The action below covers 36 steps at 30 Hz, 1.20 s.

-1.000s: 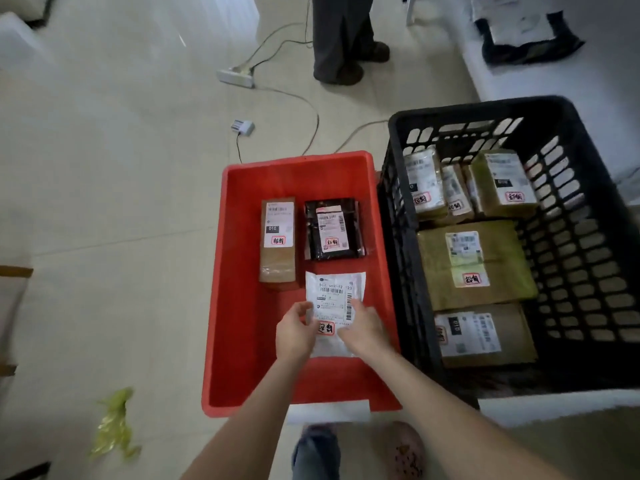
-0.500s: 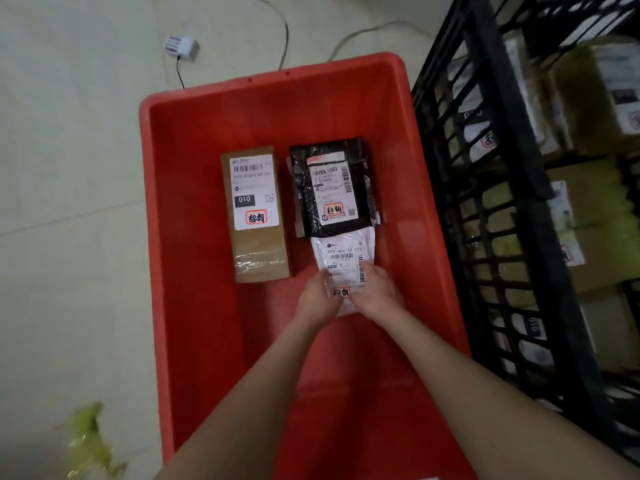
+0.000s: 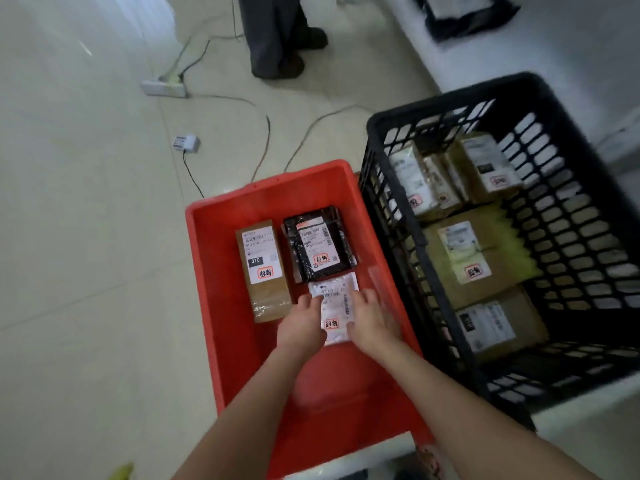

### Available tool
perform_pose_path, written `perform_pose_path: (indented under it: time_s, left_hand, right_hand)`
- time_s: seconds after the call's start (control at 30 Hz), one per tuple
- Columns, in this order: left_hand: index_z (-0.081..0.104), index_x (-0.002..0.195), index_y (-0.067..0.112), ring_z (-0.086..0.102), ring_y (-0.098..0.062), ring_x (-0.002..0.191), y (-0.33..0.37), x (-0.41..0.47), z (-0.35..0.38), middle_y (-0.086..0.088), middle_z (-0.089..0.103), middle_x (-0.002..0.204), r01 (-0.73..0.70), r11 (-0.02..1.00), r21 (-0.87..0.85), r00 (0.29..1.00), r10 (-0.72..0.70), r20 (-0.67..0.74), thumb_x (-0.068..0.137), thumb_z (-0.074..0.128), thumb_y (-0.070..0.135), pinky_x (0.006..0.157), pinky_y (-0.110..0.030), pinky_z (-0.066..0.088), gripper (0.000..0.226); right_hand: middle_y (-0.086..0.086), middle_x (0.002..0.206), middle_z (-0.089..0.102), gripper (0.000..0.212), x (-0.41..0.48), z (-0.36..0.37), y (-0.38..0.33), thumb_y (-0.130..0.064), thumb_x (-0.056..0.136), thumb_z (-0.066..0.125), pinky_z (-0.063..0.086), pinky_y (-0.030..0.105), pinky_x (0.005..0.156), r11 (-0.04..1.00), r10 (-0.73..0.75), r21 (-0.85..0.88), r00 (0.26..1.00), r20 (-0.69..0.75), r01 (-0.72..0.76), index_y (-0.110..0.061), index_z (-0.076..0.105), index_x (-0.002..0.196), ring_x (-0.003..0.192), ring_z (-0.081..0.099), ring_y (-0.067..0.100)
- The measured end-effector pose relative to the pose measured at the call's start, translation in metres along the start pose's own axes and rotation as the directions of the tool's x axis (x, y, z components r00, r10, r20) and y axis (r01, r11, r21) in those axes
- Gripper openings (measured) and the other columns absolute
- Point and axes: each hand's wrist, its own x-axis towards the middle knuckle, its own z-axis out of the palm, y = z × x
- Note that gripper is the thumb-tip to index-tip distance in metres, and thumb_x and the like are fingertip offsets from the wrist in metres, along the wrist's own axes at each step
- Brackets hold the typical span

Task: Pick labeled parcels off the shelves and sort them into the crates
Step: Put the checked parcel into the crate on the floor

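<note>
Fingers of the left hand (image 3: 302,327) are laid flat on the left edge of the white parcel (image 3: 335,308), fingers of the right hand (image 3: 370,325) flat on its right edge; parcel is pressed between both hands, not lifted. White parcel is lying label-up on the floor of the red crate (image 3: 221,306), near the right wall, its far edge touching the black parcel (image 3: 319,248). A brown parcel (image 3: 263,271) is lying just left of both, label-up. The black crate (image 3: 433,271) is set against the red crate's right wall and is holding several brown labeled parcels (image 3: 464,258). Both crates are on the floor (image 3: 86,271). Cables (image 3: 266,133) and a power strip (image 3: 162,88) are seen beyond the red crate's far edge, a standing person's legs (image 3: 273,36) further back.
</note>
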Motion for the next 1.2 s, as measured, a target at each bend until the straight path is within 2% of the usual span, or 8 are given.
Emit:
perform_pose_path:
  time_s: [0.17, 0.27, 0.5, 0.63, 0.8, 0.9, 1.03, 1.2]
  left_hand:
    - [0.029, 0.143, 0.020, 0.046, -0.025, 0.122, 0.036, -0.040, -0.069, -0.004, 0.035, 0.143, -0.125, 0.965, 0.229, 0.985, 0.149, -0.091, 0.086, 0.062, 0.022, 0.084, -0.037, 0.049, 0.067]
    - [0.028, 0.144, 0.022, 0.044, -0.024, 0.126, 0.069, -0.059, -0.097, -0.003, 0.034, 0.144, -0.226, 0.921, 0.317, 0.951, 0.279, -0.132, 0.083, 0.065, 0.025, 0.089, -0.035, 0.047, 0.071]
    - [0.032, 0.142, 0.019, 0.042, -0.026, 0.125, 0.183, -0.113, -0.118, -0.005, 0.036, 0.140, -0.446, 0.773, 0.451, 0.845, 0.530, -0.072, 0.086, 0.059, 0.026, 0.085, -0.038, 0.047, 0.062]
    - [0.031, 0.141, 0.019, 0.039, -0.027, 0.128, 0.257, -0.154, -0.097, -0.007, 0.035, 0.142, -0.539, 0.662, 0.521, 0.773, 0.634, -0.005, 0.088, 0.060, 0.027, 0.091, -0.039, 0.047, 0.061]
    - [0.031, 0.141, 0.020, 0.038, -0.026, 0.128, 0.357, -0.232, -0.046, -0.005, 0.034, 0.141, -0.689, 0.471, 0.551, 0.618, 0.779, 0.106, 0.089, 0.058, 0.029, 0.088, -0.038, 0.046, 0.059]
    - [0.035, 0.139, 0.019, 0.041, -0.027, 0.126, 0.408, -0.286, -0.007, -0.007, 0.037, 0.139, -0.716, 0.364, 0.596, 0.541, 0.828, 0.145, 0.089, 0.057, 0.027, 0.089, -0.038, 0.046, 0.055]
    - [0.028, 0.144, 0.021, 0.040, -0.026, 0.129, 0.474, -0.364, 0.049, -0.005, 0.034, 0.143, -0.760, 0.240, 0.604, 0.442, 0.873, 0.208, 0.088, 0.060, 0.027, 0.093, -0.041, 0.046, 0.065]
    - [0.032, 0.141, 0.021, 0.045, -0.028, 0.124, 0.551, -0.460, 0.115, -0.006, 0.035, 0.142, -0.797, 0.106, 0.595, 0.299, 0.924, 0.236, 0.086, 0.061, 0.030, 0.090, -0.042, 0.047, 0.063]
  right_hand:
    - [0.000, 0.145, 0.030, 0.060, -0.065, -0.052, -0.011, -0.021, 0.092, 0.052, 0.041, 0.036, 0.101, 0.995, -0.098, 0.001, 0.979, -0.179, 0.099, -0.027, 0.027, 0.145, 0.130, 0.036, 0.024]
    - [-0.004, 0.144, 0.032, 0.056, -0.101, -0.079, -0.001, -0.023, 0.092, 0.052, 0.042, 0.035, 0.099, 0.992, -0.103, 0.030, 0.940, -0.325, 0.119, -0.027, 0.031, 0.144, 0.128, 0.039, 0.020]
    - [-0.002, 0.143, 0.030, 0.055, -0.192, -0.132, 0.084, -0.030, 0.092, 0.053, 0.042, 0.038, 0.098, 0.988, 0.145, 0.112, 0.880, -0.451, -0.106, -0.028, 0.031, 0.142, 0.130, 0.033, 0.022]
    - [0.000, 0.141, 0.033, 0.054, -0.258, -0.140, 0.144, -0.027, 0.091, 0.056, 0.039, 0.036, 0.101, 0.959, 0.279, 0.189, 0.822, -0.496, -0.211, -0.025, 0.034, 0.140, 0.130, 0.034, 0.023]
    - [0.004, 0.143, 0.033, 0.054, -0.365, -0.136, 0.227, -0.025, 0.091, 0.054, 0.037, 0.038, 0.104, 0.897, 0.442, 0.299, 0.708, -0.551, -0.326, -0.023, 0.035, 0.141, 0.130, 0.034, 0.026]
    - [0.004, 0.142, 0.033, 0.053, -0.431, -0.124, 0.276, -0.023, 0.090, 0.055, 0.039, 0.040, 0.102, 0.848, 0.530, 0.354, 0.631, -0.567, -0.394, -0.022, 0.035, 0.140, 0.127, 0.037, 0.026]
    - [0.005, 0.142, 0.035, 0.054, -0.521, -0.099, 0.345, -0.020, 0.090, 0.057, 0.037, 0.039, 0.102, 0.778, 0.625, 0.423, 0.511, -0.590, -0.464, -0.023, 0.037, 0.140, 0.127, 0.038, 0.026]
    - [0.005, 0.139, 0.036, 0.051, -0.621, -0.068, 0.423, -0.031, 0.088, 0.059, 0.037, 0.040, 0.100, 0.685, 0.716, 0.496, 0.370, -0.592, -0.534, -0.023, 0.040, 0.134, 0.124, 0.038, 0.028]
